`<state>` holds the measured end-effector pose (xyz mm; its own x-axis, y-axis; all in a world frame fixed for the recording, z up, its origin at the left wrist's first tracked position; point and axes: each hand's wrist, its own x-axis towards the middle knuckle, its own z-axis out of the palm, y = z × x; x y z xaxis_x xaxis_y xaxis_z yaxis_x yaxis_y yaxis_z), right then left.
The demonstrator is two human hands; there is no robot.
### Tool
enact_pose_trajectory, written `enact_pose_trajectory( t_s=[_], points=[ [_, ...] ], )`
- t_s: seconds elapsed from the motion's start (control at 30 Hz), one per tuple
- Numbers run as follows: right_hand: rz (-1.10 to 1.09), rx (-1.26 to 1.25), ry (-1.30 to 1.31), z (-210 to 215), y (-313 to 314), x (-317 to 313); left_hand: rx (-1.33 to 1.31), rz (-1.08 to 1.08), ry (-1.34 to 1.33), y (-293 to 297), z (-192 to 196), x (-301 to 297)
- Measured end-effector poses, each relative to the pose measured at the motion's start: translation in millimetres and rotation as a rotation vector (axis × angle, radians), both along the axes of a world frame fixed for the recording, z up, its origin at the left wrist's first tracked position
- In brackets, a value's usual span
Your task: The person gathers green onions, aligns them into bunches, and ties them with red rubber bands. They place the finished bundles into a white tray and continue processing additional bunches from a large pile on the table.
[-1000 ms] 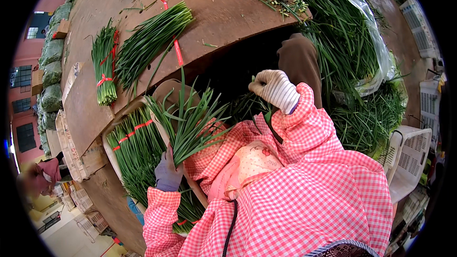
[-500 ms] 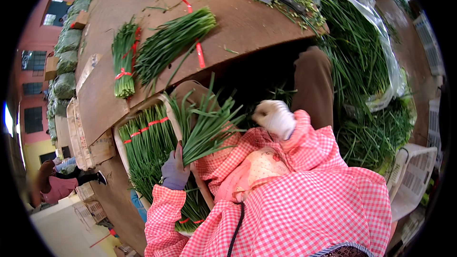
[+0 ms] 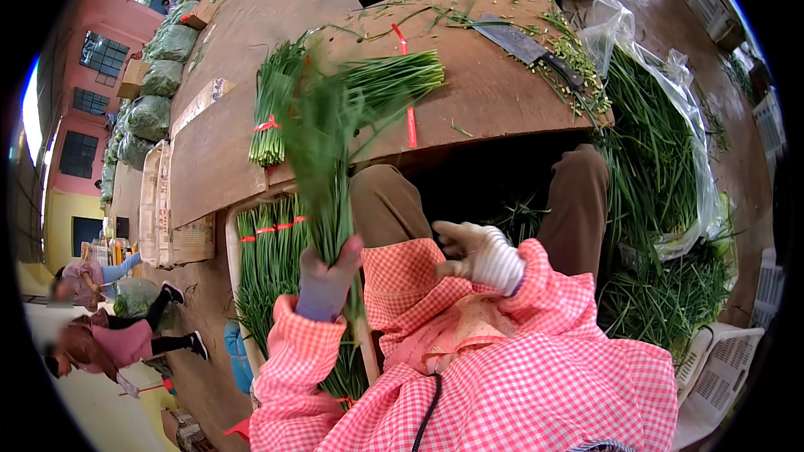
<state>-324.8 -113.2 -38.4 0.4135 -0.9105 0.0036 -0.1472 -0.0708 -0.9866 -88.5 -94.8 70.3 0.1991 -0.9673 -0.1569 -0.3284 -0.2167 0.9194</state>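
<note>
In a grey-purple glove, my left hand (image 3: 325, 283) is closed around the lower part of a bunch of long green chives (image 3: 331, 201). The leaves stand up toward the table and their tips are smeared by motion. My right hand (image 3: 484, 258), in a white knit glove, is above my lap with its fingers apart and nothing in them. On the table, a bunch bound with red tape (image 3: 270, 130) lies beside a loose bunch of chives (image 3: 402, 75), which rests across a red strip (image 3: 411, 125). Red-banded bundles (image 3: 272, 255) fill a pale crate (image 3: 232, 238) by my left arm.
A cleaver (image 3: 523, 43) lies among green trimmings (image 3: 578, 71) on the wooden table (image 3: 494, 109). To my right, a clear plastic bag (image 3: 699, 130) holds loose chives above a white crate (image 3: 724, 368). People (image 3: 117, 339) and stacked green sacks (image 3: 151, 113) are at the far left.
My left hand has swung the chives from leaning right over my lap to pointing up at the table. My right hand's fingers have spread from a curled shape. The view has shifted.
</note>
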Motion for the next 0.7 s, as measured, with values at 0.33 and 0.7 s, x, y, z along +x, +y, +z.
enact_pose_trajectory(
  t_s=[0.33, 0.7],
  points=[
    [-0.082, 0.468, -0.125, 39, -69, -25, -0.002, -0.056, 1.117, -133, -126, -88],
    [-0.148, 0.54, -0.236, -31, -63, -50, 0.433, -0.084, 1.101, -95, -187, -116]
  ],
)
